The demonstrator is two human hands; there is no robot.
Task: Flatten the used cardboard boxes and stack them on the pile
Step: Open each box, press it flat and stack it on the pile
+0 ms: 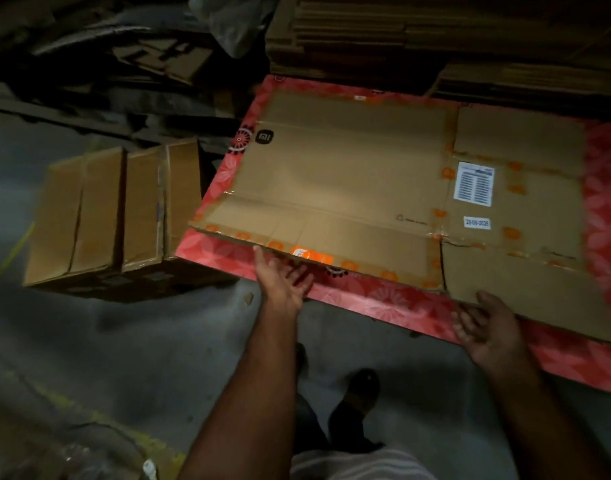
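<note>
Two hands, left grip (284,278) and right grip (484,327) apart, one flattened box (349,178), two closed boxes (113,213)

My two forearms run up from the bottom edge bare to the wrist, with no sleeve, glove, watch or band on either. My left hand (285,282) and right hand (489,329) carry no rings that I can make out, though the light is dim and the fingers are soft in focus. At my waist a strip of garment (359,462) shows, pale with darker wavy stripes running across it. Below that my legs are in dark trousers (306,414), their colour lost in shadow. On one foot sits a dark shoe or sandal (364,386); which of the two it is, I cannot tell.
</note>
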